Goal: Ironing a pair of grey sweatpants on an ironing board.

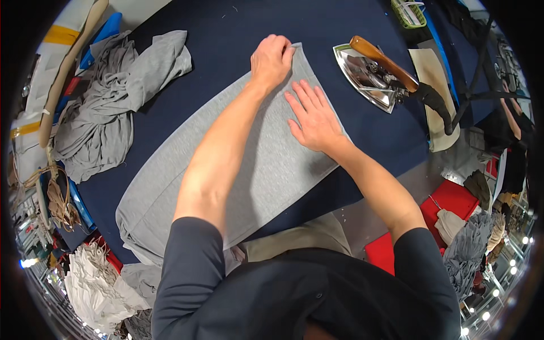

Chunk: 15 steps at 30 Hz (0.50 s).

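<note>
A grey knit garment piece (272, 165) lies spread flat over a dark blue padded table (297, 17), its lower left end trailing towards my body. At its narrow far corner, my left hand (273, 59) pinches the fabric between thumb and fingers. My right hand (314, 117) rests palm down on the cloth near its right edge, fingers spread and gripping nothing. To the right of both hands, a steam iron (372, 74) with a polished metal body and a wooden handle stands on the table.
A crumpled heap of grey cloth (123, 93) lies at the left. Beyond the iron are a scorched beige pad (433, 97) and a green basket (409, 15). White fabric (95, 280) is piled lower left; red containers (454, 204) and more garments stand lower right. Another person's arm (510, 114) shows far right.
</note>
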Tool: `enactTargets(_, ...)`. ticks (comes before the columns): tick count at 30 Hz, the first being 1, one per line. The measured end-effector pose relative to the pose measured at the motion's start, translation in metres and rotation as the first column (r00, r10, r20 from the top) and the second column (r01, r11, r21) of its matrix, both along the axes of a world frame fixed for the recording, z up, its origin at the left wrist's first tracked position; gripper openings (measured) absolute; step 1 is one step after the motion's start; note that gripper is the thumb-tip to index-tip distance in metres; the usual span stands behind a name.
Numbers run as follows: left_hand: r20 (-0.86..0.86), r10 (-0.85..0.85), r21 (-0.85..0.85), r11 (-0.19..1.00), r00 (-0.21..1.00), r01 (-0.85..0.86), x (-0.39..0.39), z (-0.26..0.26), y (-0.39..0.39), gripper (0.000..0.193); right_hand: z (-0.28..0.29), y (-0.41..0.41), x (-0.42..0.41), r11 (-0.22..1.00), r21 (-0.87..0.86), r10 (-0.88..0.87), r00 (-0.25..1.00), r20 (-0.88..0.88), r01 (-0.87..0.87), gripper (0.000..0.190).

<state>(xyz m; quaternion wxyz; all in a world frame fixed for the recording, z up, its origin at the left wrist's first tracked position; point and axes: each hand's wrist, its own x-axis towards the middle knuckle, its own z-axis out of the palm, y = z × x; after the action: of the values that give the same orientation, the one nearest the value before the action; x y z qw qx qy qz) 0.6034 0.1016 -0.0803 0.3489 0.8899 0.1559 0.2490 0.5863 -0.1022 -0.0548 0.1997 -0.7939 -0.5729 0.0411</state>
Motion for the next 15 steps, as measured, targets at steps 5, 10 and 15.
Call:
enactTargets(5,0.178,0.111,0.138,0.981,0.978,-0.137,-0.006,0.007,0.002,0.012,0.006,-0.002,0.009,1.000,-0.025,-0.006,1.000,0.029,0.007,0.065)
enactTargets(10,-0.020,-0.005,0.173,0.985,1.000,0.008,-0.174,0.014,-0.043,0.045,0.091,-0.023,0.074,0.993,0.069,-0.113,0.948,0.297,0.097,0.050)
enactTargets(15,-0.370,0.057,0.286,0.957,0.927,0.055,-0.182,0.017,-0.062,0.058,0.090,-0.040,0.176,0.771,-0.498,-0.289,0.915,0.281,0.396,0.050)
